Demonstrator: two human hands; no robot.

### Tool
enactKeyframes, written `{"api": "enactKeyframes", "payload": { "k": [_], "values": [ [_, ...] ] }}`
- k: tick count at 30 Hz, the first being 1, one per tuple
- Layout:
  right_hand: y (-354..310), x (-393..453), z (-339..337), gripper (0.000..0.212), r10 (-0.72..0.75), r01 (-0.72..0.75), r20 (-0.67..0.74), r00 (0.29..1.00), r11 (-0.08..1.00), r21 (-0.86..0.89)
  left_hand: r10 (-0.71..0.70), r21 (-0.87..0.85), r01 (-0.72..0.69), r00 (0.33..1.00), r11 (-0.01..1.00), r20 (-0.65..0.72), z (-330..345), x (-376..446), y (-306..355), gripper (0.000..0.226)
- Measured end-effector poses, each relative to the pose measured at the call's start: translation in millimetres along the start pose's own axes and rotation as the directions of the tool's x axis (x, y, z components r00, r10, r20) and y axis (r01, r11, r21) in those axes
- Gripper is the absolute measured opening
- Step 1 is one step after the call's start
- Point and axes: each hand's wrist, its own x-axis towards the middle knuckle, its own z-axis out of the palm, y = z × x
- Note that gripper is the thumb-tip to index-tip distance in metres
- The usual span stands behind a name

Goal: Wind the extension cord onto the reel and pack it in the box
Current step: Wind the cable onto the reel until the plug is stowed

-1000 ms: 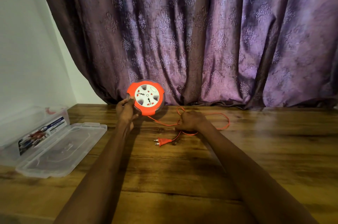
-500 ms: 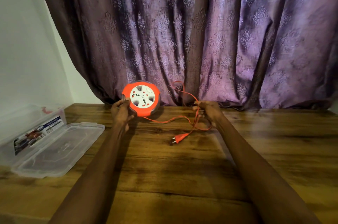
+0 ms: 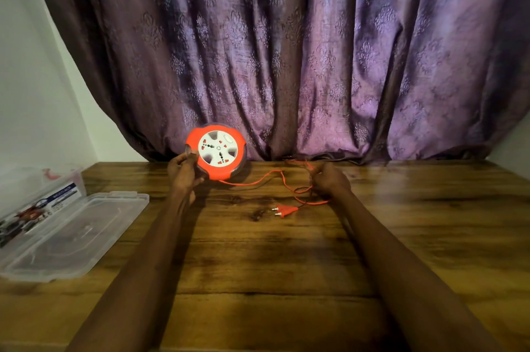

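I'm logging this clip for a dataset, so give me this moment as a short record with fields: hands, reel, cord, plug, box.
left hand: grips the left edge of the reel
right hand: pinches the loose cord
reel: orange with a white socket face, held on edge at the far side of the table, face to the camera
cord: orange, partly unwound, trailing from the reel to the right hand in loose loops
plug: two-pin, lying on the table, pins pointing left
box: clear plastic, open at the left, lid laid flat
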Motion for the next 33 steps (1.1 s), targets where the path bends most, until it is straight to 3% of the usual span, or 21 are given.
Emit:
{"api": "enactKeyframes", "payload": {
  "k": [3,7,9,12,15,18,21,24,28,30,33],
  "values": [
    [-2.5,-13.4,-12.8,0.02,-0.146,0.151,0.037,0.989,0.973,-0.176,-0.012,0.002,0.012,1.0,1.0,0.005,6.9,-6.6,-2.3,0.028],
    [-4.5,-8.7,-19.5,0.022,-0.326,0.329,0.042,0.944,0.938,-0.109,-0.023,-0.007,0.023,1.0,1.0,0.012,13.4,-12.4,-4.8,0.016],
    [-3.3,-5.6,-17.2,0.026,-0.442,0.46,0.187,0.878,0.886,-0.065,-0.028,-0.008,0.028,0.999,1.0,0.016,14.9,-12.6,-5.7,0.019],
    [-8.1,-17.7,-15.7,0.006,-0.487,0.518,0.447,0.75,0.853,0.059,-0.028,-0.009,0.028,0.999,1.0,0.021,16.7,-13.4,-5.5,0.024],
    [-9.4,-27.2,-12.8,0.032,-0.479,0.552,0.591,0.649,0.831,0.067,-0.027,-0.024,0.028,0.999,0.999,0.023,19.3,-16.3,-5.3,0.024],
    [-16.3,-35.2,-8.5,0.043,-0.599,0.756,0.56,0.573,0.65,-0.077,-0.035,-0.039,0.036,0.999,0.999,0.021,23.6,-20.9,-5.0,0.022],
    [-24.4,-38.9,-5.3,0.036,-0.671,0.819,0.516,0.533,0.563,-0.114,-0.035,-0.039,0.036,0.999,0.999,0.023,26.8,-24.3,-5.8,0.021],
    [-17.7,-38.0,-9.2,0.026,-0.71,0.781,0.373,0.597,0.621,-0.067,-0.027,-0.031,0.028,0.999,0.999,0.029,28.3,-24.5,-5.5,0.022],
    [0.4,-29.8,-43.0,0.051,-0.627,0.639,0.154,0.763,0.768,-0.039,-0.032,-0.038,0.033,0.999,0.999,0.025,29.8,-25.4,-4.7,0.023],
    [12.8,-24.9,-59.4,0.056,-0.577,0.597,0.17,0.799,0.796,-0.099,-0.034,-0.046,0.035,0.999,0.998,0.028,32.7,-27.8,-4.1,0.016],
    [34.1,-16.3,-68.7,0.033,-0.5,0.573,0.331,0.8,0.801,-0.173,-0.038,-0.051,0.04,0.998,0.998,0.045,38.9,-31.4,-4.5,0.008]
  ]
}}
